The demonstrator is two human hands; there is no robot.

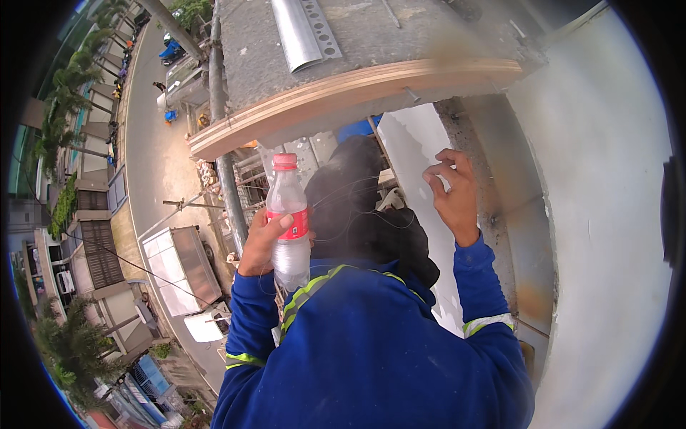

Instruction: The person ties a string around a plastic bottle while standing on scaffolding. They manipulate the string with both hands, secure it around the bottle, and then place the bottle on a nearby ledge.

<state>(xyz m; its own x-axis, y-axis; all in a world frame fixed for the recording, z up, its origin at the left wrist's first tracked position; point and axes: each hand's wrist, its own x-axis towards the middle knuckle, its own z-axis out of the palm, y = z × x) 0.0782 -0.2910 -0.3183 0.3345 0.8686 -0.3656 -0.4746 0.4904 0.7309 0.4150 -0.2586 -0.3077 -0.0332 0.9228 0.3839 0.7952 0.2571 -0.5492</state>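
Note:
My left hand [266, 242] is wrapped around a clear plastic bottle [289, 193] with a red cap and red label, held upright. White strands seem to be wound around the lower part of the bottle. From beside it a fine thin line [350, 187] loops across my dark-clothed legs toward the right. My right hand [456, 194] is raised, thumb and forefinger pinched together, apparently on this line; its last stretch is too faint to follow. Blue sleeves with reflective bands cover both arms.
Ahead runs a plywood edge [357, 84] with a nail [412, 94] sticking out, along a concrete slab [400, 43] bearing a perforated metal strip [306, 32]. A pale wall [607, 214] stands at right. Scaffold pipes [227, 186] rise at left, above a street with a truck [182, 268] far below.

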